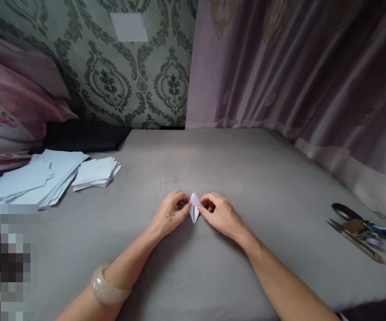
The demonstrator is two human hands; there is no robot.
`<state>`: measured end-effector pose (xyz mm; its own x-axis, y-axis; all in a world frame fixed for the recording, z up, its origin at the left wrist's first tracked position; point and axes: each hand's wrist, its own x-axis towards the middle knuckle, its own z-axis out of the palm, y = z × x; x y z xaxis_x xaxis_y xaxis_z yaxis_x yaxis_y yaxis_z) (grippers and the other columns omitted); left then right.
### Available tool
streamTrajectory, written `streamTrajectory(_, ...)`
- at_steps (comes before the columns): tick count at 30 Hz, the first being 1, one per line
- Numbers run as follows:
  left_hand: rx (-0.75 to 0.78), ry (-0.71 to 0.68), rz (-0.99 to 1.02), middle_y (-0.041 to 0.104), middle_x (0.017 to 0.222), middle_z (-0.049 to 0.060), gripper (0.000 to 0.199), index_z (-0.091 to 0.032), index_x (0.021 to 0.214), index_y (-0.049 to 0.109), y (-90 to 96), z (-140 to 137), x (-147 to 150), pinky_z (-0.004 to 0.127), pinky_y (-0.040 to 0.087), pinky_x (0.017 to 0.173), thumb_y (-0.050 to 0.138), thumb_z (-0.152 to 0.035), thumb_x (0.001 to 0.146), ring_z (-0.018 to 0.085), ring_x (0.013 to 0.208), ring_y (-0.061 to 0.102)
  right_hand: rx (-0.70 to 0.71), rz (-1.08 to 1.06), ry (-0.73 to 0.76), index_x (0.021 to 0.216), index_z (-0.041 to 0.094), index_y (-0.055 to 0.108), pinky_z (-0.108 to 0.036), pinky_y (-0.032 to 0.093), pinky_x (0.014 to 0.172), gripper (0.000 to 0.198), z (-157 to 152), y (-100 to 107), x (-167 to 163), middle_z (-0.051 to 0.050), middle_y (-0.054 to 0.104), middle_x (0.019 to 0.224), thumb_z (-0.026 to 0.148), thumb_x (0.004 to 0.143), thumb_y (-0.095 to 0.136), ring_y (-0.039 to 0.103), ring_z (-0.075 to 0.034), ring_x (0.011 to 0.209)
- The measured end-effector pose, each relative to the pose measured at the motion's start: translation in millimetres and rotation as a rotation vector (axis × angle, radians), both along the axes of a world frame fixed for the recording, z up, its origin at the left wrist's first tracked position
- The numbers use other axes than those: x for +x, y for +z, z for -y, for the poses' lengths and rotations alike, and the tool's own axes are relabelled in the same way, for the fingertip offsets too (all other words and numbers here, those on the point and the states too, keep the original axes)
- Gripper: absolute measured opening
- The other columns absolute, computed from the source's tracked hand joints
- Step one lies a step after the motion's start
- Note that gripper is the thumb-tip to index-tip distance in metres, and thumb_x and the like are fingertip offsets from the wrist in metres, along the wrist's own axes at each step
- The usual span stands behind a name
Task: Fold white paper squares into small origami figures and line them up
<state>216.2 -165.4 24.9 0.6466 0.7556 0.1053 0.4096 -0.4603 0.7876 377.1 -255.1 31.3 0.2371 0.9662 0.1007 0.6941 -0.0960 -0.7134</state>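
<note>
A small piece of folded white paper (194,201) stands out against the grey cloth at the middle of the view. It has a narrow diamond shape with a slit down its lower half. My left hand (173,209) pinches its left edge between thumb and fingers. On the opposite edge, my right hand (220,213) grips it the same way, thumb in front. Both hands rest low over the surface, and their fingertips partly hide the paper's sides. A pale bangle (107,287) circles my left wrist.
Left of my hands lie a stack of small white paper squares (95,173) and larger white sheets (45,178). At the right are scissors (353,214) with other small tools. A black folded item (85,136) sits by the patterned wall; a curtain (263,67) hangs behind.
</note>
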Motion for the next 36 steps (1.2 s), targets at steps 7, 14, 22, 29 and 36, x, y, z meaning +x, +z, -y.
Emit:
streamTrajectory(7,-0.210,-0.007,0.389,0.063,0.099,0.006,0.021,-0.018,0.096,0.064,13.5,1.4,-0.2,0.029,0.048,0.081,0.062,-0.031,0.079,0.018,0.093,0.058,0.260,-0.230,0.010,0.081,0.020,0.063,-0.022,0.045,0.063,0.008,-2.5,7.0,4.3,-0.001,0.060,0.083,0.025,0.085,0.058,0.056,-0.011,0.069)
streamTrajectory(14,-0.432,0.156,0.584,0.067,0.098,0.006,0.024,-0.017,0.096,0.064,19.4,2.0,-2.0,0.030,0.048,0.083,0.065,-0.034,0.079,0.017,0.092,0.060,0.411,-0.376,0.037,0.085,0.021,0.062,-0.026,0.048,0.080,0.005,2.6,21.0,5.3,-0.004,0.063,0.093,0.025,0.087,0.058,0.060,-0.015,0.089)
streamTrajectory(22,-0.575,0.094,0.616,0.069,0.085,0.004,0.024,-0.016,0.087,0.067,23.1,5.3,0.7,0.026,0.047,0.077,0.072,-0.035,0.073,0.015,0.080,0.061,0.326,-0.415,0.044,0.084,0.021,0.063,-0.026,0.050,0.078,0.008,4.2,18.8,2.2,-0.002,0.067,0.090,0.029,0.085,0.061,0.063,-0.014,0.082)
streamTrajectory(29,-0.633,0.034,0.597,0.066,0.076,0.001,0.022,-0.015,0.079,0.066,21.6,5.6,-0.1,0.021,0.043,0.069,0.074,-0.034,0.073,0.011,0.071,0.057,0.258,-0.541,-0.001,0.092,0.021,0.061,-0.028,0.050,0.077,0.016,3.4,15.6,-2.4,-0.003,0.067,0.088,0.034,0.083,0.064,0.063,-0.015,0.080)
streamTrajectory(36,-0.658,-0.071,0.557,0.063,0.072,0.001,0.023,-0.014,0.079,0.065,21.0,8.0,0.1,0.022,0.042,0.065,0.072,-0.036,0.074,0.011,0.066,0.054,0.138,-0.694,0.068,0.091,0.020,0.063,-0.029,0.047,0.082,0.019,1.6,14.2,-4.3,-0.003,0.066,0.088,0.037,0.084,0.063,0.062,-0.016,0.085)
